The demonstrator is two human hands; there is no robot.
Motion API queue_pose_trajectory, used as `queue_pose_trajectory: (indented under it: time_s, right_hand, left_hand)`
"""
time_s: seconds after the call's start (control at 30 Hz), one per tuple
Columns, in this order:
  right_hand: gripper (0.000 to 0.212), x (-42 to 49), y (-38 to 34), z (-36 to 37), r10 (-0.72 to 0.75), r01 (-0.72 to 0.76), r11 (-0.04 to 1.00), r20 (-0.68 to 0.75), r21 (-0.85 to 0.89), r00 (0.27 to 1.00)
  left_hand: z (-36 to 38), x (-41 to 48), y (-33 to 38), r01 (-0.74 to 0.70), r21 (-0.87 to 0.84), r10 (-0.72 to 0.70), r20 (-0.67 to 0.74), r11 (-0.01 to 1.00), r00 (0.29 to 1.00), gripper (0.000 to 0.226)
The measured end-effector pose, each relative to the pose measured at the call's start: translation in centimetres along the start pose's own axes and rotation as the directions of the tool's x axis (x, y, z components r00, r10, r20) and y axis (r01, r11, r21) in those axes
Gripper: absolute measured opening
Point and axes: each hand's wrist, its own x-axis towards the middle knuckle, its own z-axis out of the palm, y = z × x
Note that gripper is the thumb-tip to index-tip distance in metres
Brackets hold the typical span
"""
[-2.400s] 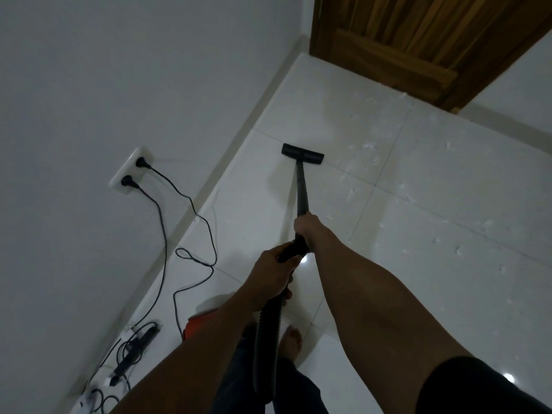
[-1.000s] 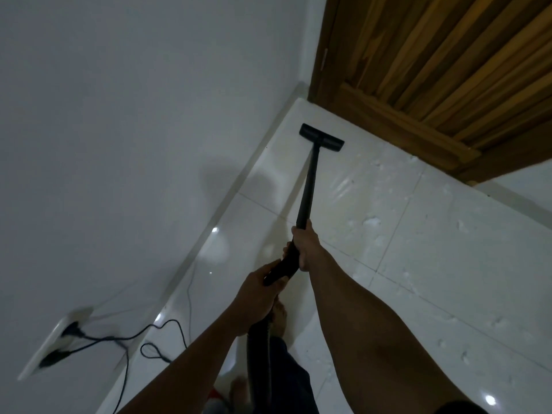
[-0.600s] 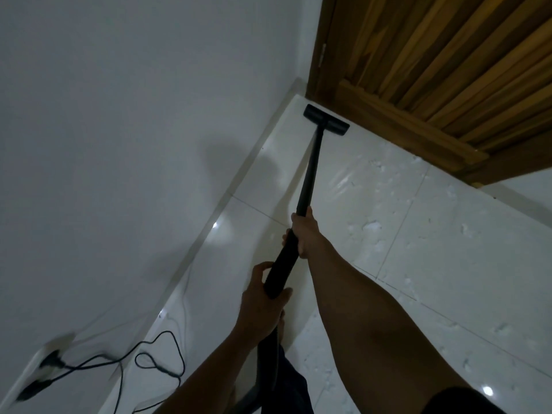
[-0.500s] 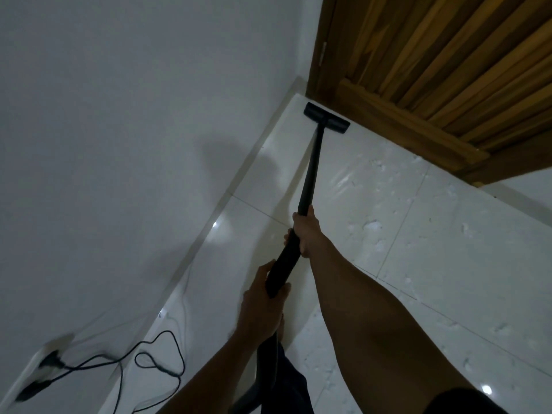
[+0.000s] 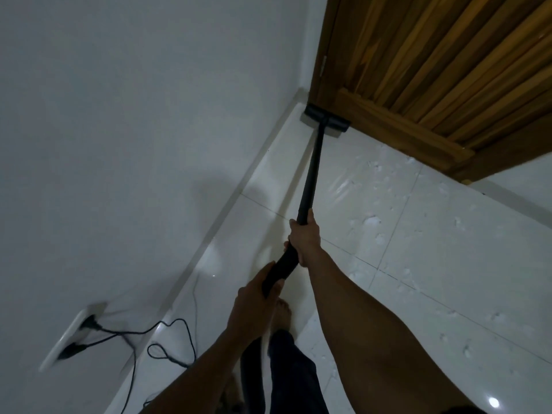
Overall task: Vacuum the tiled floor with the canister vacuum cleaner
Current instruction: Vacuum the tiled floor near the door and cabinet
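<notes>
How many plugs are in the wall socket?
2. The upper plug sits at the top end of the socket, and the lower plug sits at its bottom end. That spot is blurred, but no third plug shows.

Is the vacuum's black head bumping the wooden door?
Cannot tell. In the head view the nozzle sits right at the bottom edge of the door with no gap showing, but the dim angle hides any real contact.

Floor nozzle (image 5: 325,126) in the corner, against the door (image 5: 433,70) (socket (image 5: 74,336) behind, left)
</notes>
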Motion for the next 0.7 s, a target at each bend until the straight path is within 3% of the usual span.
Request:
queue_pose_trajectory:
  time_s: [0.2,0.43,0.7]
  right_hand:
    - [0.074,-7.4,3.2,-0.1,-0.064,0.064,0.997,0.007,-0.034,0.998]
    - [0.081,-17.1,12.0,-0.8,-0.094,0.093,0.995,-0.02,-0.036,0.995]
    - [0.078,-25.6,22.7,-2.6,-0.085,0.085,0.996,-0.027,0.001,0.996]
  left_hand:
    - [-2.3,-7.2,-2.1,-0.129,-0.009,0.129,0.024,0.992,0.991,0.034]
    - [-3.4,-18.9,-7.5,-0.224,-0.023,0.226,0.08,0.974,0.971,0.019]
    - [-1.9,-29.7,-14.5,-0.262,-0.011,0.262,0.106,0.965,0.959,0.037]
